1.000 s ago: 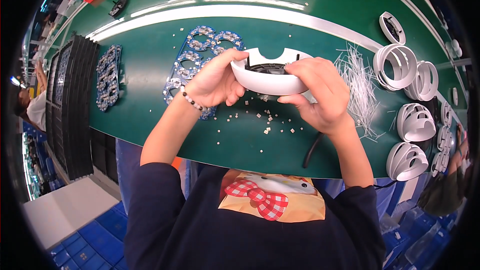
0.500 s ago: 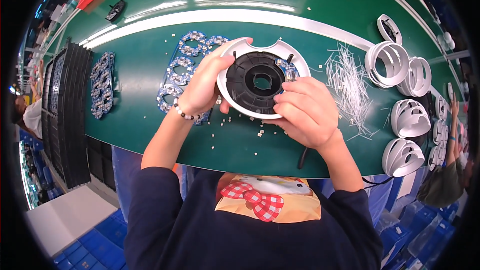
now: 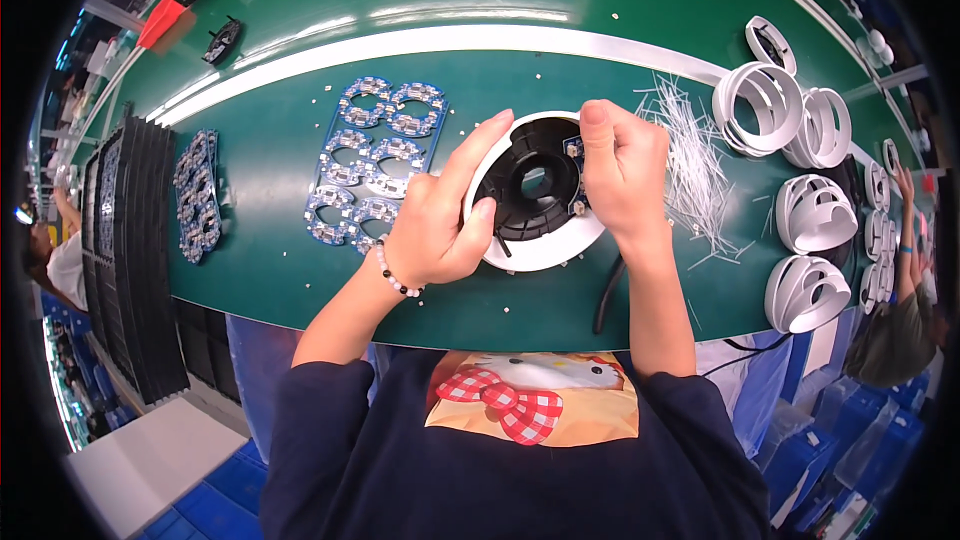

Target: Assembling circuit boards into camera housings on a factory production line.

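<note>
1. Position: I record the white housing tilted over the middle of the bench, between both hands, its black insert facing upward. It appears raised; I cannot confirm that its lower rim is off the surface.
2. Left hand: clamped on the housing's left side, index finger along the rim, thumb over the near-left part.
3. Right hand: curled over the right side, thumb up near the top rim. I judge it closed on the housing, though its fingertips are hidden from me.
4. Hazard: blue board pieces show beside the right hand, partly covered. Uneven thumb pressure could crack or unseat them.
5. Hazard: the housing's curved wall is smooth; a loosened left hold could let it twist or drop.
6. Hazard: small white bits lie scattered below. One could lodge under the housing or scratch it if it were set down there.
7. Edges: the bench's front edge runs under the forearms; the black cable-like piece lies near it and could be knocked off.
8. Room: the blue board panel sits close on the left, white strips just right, white rings beyond. I note more green surface toward the far side than sideways.
</note>
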The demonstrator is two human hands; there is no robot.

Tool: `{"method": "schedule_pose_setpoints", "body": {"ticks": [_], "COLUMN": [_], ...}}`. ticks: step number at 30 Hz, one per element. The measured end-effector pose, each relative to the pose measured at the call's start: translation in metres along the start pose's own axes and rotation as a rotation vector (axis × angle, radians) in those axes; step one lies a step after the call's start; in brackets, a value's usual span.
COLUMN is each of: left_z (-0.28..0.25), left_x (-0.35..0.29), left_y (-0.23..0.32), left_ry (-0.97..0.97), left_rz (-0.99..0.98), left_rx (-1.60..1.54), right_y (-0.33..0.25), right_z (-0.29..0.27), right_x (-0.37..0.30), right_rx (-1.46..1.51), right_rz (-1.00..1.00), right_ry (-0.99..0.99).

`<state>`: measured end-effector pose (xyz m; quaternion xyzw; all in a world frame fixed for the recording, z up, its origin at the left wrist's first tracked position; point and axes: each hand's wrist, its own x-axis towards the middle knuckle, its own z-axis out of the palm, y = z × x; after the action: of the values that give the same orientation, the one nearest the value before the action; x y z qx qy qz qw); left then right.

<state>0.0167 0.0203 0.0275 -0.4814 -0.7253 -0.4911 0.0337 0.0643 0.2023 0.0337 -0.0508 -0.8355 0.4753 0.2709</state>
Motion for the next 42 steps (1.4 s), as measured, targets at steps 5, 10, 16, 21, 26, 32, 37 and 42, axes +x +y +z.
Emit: {"method": "schedule_pose_setpoints", "body": {"ticks": [5, 10, 16, 21, 26, 32, 37, 42], "left_z": [0.005, 0.015, 0.043, 0.038, 0.034, 0.033, 0.012, -0.014], "left_x": [-0.008, -0.009, -0.011, -0.005, -0.006, -0.007, 0.005, 0.074], "left_y": [0.000, -0.011, 0.009, 0.005, 0.000, 0.001, 0.000, -0.056], "left_ry": [0.010, 0.024, 0.313, 0.341, 0.336, 0.375, 0.220, 0.067], "left_rz": [0.148, -0.003, -0.051, 0.070, 0.157, 0.128, -0.095, -0.648], "left_rx": [0.100, -0.075, -0.476, -0.255, -0.164, -0.208, -0.129, -0.196], "right_y": [0.008, 0.013, 0.015, 0.018, 0.013, 0.007, 0.017, 0.026], "right_z": [-0.005, -0.004, 0.000, 0.002, -0.001, -0.003, 0.009, -0.010], "right_x": [-0.004, -0.003, -0.013, -0.014, -0.014, -0.014, -0.016, -0.034], "right_rx": [0.079, 0.007, -0.125, -0.046, -0.053, -0.058, 0.124, 0.059], "right_rz": [-0.200, -0.519, -0.568, -0.646, -0.659, -0.615, -0.443, -0.160], "right_ry": [0.022, 0.294, 0.263, 0.263, 0.226, 0.153, 0.133, 0.129]}}
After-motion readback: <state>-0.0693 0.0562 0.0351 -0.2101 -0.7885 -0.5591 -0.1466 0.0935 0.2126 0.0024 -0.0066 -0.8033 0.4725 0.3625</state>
